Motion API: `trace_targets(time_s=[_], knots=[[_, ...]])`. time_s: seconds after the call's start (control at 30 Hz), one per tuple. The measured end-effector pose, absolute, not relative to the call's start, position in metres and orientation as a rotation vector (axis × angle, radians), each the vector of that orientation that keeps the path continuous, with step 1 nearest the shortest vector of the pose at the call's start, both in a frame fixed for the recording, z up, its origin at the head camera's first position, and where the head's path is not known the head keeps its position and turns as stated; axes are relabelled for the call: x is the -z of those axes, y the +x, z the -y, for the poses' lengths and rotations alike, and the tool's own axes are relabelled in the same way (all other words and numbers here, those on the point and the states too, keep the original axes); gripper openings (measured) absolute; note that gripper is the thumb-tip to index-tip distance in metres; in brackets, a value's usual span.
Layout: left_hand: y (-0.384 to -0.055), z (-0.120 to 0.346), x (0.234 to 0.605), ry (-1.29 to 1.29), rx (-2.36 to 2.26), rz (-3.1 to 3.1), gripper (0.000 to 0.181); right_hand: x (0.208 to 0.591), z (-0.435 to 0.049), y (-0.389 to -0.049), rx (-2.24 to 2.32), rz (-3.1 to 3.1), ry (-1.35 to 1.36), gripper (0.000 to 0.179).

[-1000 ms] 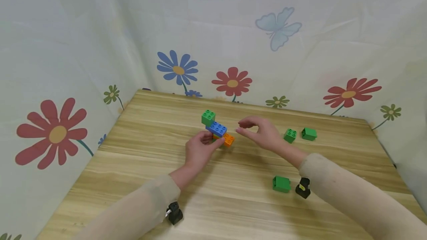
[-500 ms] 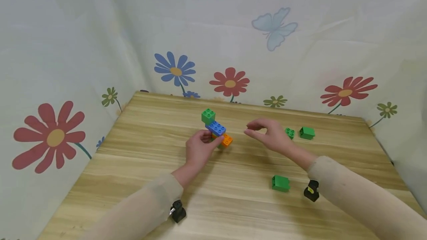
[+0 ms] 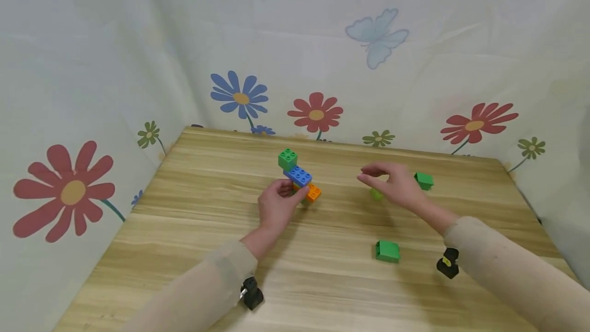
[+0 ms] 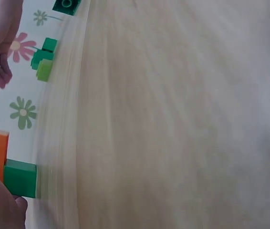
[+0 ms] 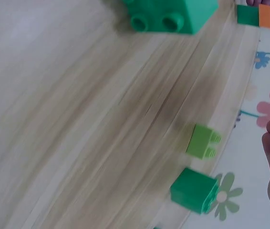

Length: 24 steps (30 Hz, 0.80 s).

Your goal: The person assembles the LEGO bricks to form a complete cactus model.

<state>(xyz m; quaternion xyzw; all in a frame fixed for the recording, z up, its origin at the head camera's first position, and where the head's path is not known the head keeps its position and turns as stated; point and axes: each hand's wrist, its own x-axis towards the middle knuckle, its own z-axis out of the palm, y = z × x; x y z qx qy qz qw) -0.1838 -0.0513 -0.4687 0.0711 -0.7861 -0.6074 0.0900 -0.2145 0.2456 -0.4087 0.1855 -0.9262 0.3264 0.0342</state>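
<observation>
One lime brick (image 3: pixel 376 194) half-behind right hand (image 3: pixel 397 185), fingers parted | left hand (image 3: pixel 277 207) grips brick stack (image 3: pixel 298 175)

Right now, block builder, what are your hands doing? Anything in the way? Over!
Left hand holds block stack. Right hand holds nothing, near lime block. One green block in front, touching neither.

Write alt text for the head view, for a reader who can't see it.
A person's left hand holds a green, blue and orange brick stack at a wooden table. The right hand, apparently empty, is near a partly hidden lime brick; one green brick lies farther right, another green brick nearer the viewer. Behind is pale cloth printed with flowers.
</observation>
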Motion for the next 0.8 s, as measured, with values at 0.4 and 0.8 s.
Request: trace_targets(time_s=[0.4, 0.8], knots=[[-0.183, 0.048, 0.471, 0.258, 1.837, 2.298, 0.038, 0.418, -0.275, -0.218, -0.903, 2.870, 0.628, 0.048], [-0.187, 0.045, 0.473, 0.284, 1.869, 2.258, 0.037, 0.438, -0.284, -0.210, -0.787, 2.997, 0.686, 0.066]])
